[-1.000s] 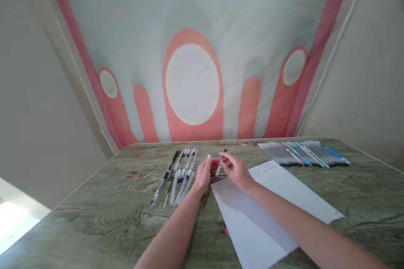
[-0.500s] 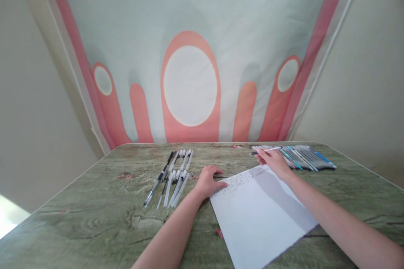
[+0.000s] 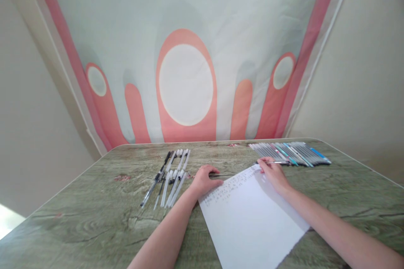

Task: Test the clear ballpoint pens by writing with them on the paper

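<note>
Wood-grain counter [image 3: 94, 218], green-brown, with a pale backdrop [image 3: 186, 84] patterned in pink and coral arches behind it; plain walls on both sides.

Hands, two, bare. Left hand [image 3: 204, 181]: palm down, fingers loosely bent and parted from the thumb, which lies at the upper left edge of the sheet; half open, gripping nothing. Forearm enters from the lower edge. Right hand [image 3: 274, 175]: fingers closed in a pinch around one pen, over the upper right corner of the sheet; forearm slants in from the lower right, along the sheet's right side, a shadow beside it.

Surrounding items. Left of the left hand: clear tubes with pale caps, in an upper row [image 3: 181, 160] and a lower row [image 3: 177, 189]; beside them one thin refill [image 3: 159, 194], one black pen [image 3: 166, 160] and one clear-barrelled pen [image 3: 152, 190], slanting. Far right: row of pens [image 3: 268, 151] side by side, mostly grey, some teal, pink and blue, just beyond the right hand.

Pen [image 3: 279, 162], held: slim, dark front end to the left, lighter barrel to the right, lying nearly level. Whether its tip touches the paper cannot be told.

Sheet of paper [image 3: 252, 222]: white, set askew between the forearms; small dark handwriting along its top, illegible; ragged lower right edge.
</note>
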`<action>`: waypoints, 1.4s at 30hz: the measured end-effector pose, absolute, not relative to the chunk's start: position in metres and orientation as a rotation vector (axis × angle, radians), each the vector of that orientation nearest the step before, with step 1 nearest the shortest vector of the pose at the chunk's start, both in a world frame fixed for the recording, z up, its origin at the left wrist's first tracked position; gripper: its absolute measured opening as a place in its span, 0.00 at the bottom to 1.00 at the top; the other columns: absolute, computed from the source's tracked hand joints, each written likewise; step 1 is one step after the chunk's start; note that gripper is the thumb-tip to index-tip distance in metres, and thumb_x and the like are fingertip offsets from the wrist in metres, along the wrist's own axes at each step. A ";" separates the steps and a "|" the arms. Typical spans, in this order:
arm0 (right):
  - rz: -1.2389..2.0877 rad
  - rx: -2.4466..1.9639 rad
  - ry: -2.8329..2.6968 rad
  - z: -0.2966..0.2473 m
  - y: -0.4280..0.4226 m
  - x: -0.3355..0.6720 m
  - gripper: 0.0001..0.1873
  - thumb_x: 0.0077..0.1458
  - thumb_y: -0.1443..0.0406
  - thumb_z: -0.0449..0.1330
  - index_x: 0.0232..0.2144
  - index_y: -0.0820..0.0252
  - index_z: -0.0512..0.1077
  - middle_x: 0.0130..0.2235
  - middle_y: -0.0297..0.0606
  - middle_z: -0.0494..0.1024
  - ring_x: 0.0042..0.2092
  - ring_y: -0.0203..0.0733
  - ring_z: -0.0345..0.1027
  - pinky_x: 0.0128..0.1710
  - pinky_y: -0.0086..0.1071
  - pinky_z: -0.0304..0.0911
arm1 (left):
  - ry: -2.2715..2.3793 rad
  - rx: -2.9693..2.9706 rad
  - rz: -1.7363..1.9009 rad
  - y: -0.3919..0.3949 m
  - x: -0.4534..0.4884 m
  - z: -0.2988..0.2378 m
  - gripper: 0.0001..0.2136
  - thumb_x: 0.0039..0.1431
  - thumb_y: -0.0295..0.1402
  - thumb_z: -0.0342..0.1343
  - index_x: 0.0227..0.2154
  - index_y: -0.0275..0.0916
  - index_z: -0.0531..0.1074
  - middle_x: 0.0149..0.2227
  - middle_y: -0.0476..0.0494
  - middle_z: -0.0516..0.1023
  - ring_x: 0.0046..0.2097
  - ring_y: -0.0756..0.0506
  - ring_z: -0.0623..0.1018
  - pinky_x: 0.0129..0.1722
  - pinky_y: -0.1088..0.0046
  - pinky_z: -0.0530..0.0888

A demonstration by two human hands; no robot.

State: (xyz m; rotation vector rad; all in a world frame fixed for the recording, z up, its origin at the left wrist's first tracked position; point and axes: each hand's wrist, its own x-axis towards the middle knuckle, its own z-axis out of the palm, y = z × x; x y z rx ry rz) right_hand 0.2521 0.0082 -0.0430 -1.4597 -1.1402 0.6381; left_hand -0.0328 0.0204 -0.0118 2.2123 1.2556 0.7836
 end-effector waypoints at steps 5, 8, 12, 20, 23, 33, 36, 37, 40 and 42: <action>0.755 -1.383 -1.025 -0.046 0.012 0.254 0.15 0.45 0.53 0.56 0.33 0.56 0.65 0.24 0.31 0.69 0.25 0.37 0.66 0.27 0.31 0.62 | 1.239 2.236 0.798 0.021 -0.033 -0.016 0.19 0.35 0.42 0.63 0.33 0.40 0.73 0.36 0.46 0.73 0.41 0.44 0.70 0.43 0.69 0.65; 0.811 -1.328 -1.003 -0.046 0.016 0.258 0.14 0.45 0.55 0.56 0.32 0.56 0.65 0.22 0.30 0.68 0.25 0.38 0.66 0.28 0.33 0.64 | 1.235 2.254 0.798 0.022 -0.032 -0.017 0.19 0.35 0.42 0.63 0.33 0.40 0.73 0.36 0.45 0.73 0.41 0.44 0.70 0.43 0.69 0.65; 0.779 -1.359 -1.156 -0.043 0.016 0.261 0.12 0.45 0.57 0.56 0.32 0.56 0.64 0.25 0.33 0.71 0.27 0.39 0.68 0.29 0.33 0.64 | 1.236 2.263 0.789 0.023 -0.032 -0.017 0.19 0.35 0.42 0.63 0.32 0.40 0.73 0.36 0.45 0.73 0.41 0.44 0.70 0.42 0.69 0.65; 0.458 -1.504 -1.526 -0.037 0.017 0.271 0.09 0.49 0.58 0.51 0.27 0.57 0.63 0.23 0.34 0.73 0.27 0.40 0.68 0.29 0.32 0.60 | 1.236 2.255 0.808 0.023 -0.032 -0.017 0.19 0.35 0.42 0.63 0.32 0.39 0.73 0.36 0.45 0.73 0.41 0.44 0.70 0.42 0.69 0.65; 0.407 -1.581 -1.525 -0.037 0.018 0.273 0.10 0.49 0.57 0.50 0.26 0.57 0.63 0.22 0.34 0.74 0.27 0.41 0.69 0.29 0.32 0.59 | 1.232 2.254 0.813 0.022 -0.031 -0.017 0.18 0.35 0.41 0.63 0.32 0.40 0.73 0.36 0.45 0.73 0.41 0.44 0.70 0.43 0.68 0.65; 0.379 -1.612 -1.539 -0.036 0.018 0.272 0.10 0.48 0.58 0.50 0.24 0.57 0.64 0.22 0.34 0.74 0.26 0.40 0.68 0.29 0.31 0.57 | 1.245 2.260 0.791 0.021 -0.031 -0.015 0.18 0.35 0.41 0.63 0.32 0.39 0.73 0.36 0.45 0.73 0.41 0.44 0.70 0.42 0.68 0.65; 0.348 -1.615 -1.564 -0.036 0.018 0.272 0.10 0.47 0.58 0.51 0.24 0.57 0.65 0.21 0.33 0.74 0.26 0.40 0.67 0.28 0.31 0.57 | 1.233 2.265 0.782 0.021 -0.032 -0.014 0.18 0.35 0.41 0.63 0.32 0.39 0.73 0.35 0.45 0.73 0.41 0.44 0.70 0.42 0.68 0.65; 0.342 -1.618 -1.572 -0.036 0.018 0.272 0.10 0.47 0.58 0.51 0.24 0.57 0.65 0.21 0.33 0.74 0.26 0.40 0.67 0.28 0.31 0.56 | 1.234 2.264 0.788 0.020 -0.032 -0.014 0.18 0.35 0.41 0.63 0.32 0.39 0.73 0.36 0.46 0.73 0.41 0.44 0.70 0.42 0.69 0.65; 0.357 -1.626 -1.572 -0.037 0.018 0.272 0.11 0.48 0.57 0.50 0.25 0.57 0.65 0.22 0.33 0.74 0.25 0.40 0.66 0.28 0.31 0.56 | 1.237 2.255 0.798 0.020 -0.032 -0.014 0.17 0.35 0.40 0.63 0.32 0.39 0.73 0.35 0.46 0.73 0.40 0.45 0.70 0.42 0.69 0.65; 0.373 -1.628 -1.574 -0.037 0.019 0.273 0.11 0.48 0.57 0.50 0.25 0.57 0.65 0.22 0.34 0.74 0.26 0.40 0.66 0.28 0.32 0.57 | 1.236 2.253 0.790 0.019 -0.032 -0.013 0.17 0.36 0.40 0.63 0.31 0.39 0.73 0.35 0.46 0.73 0.41 0.45 0.70 0.42 0.69 0.65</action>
